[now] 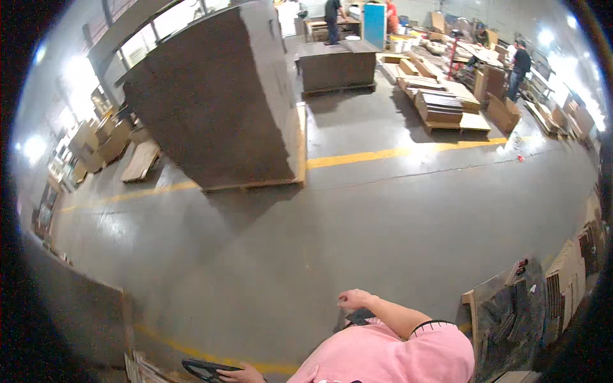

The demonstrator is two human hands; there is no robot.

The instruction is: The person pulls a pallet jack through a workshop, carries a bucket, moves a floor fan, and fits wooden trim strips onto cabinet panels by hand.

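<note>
My left hand (241,374), at the lower edge, is closed on a black loop-shaped thing (207,368) with a slot through it; its exact kind does not show. My right hand (355,299) hangs in front of my body over the grey floor, loosely curled, and I see nothing in it. Below that hand is a black thing (361,316) against my pink shirt (383,357), partly hidden; I cannot tell what it is.
A tall dark brown stack (217,102) stands on a pallet ahead to the left, with a lower stack (338,67) beyond it. Cardboard pieces (440,102) lie on pallets at the far right. Leaning panels (511,319) are at my right. People (520,67) stand in the background.
</note>
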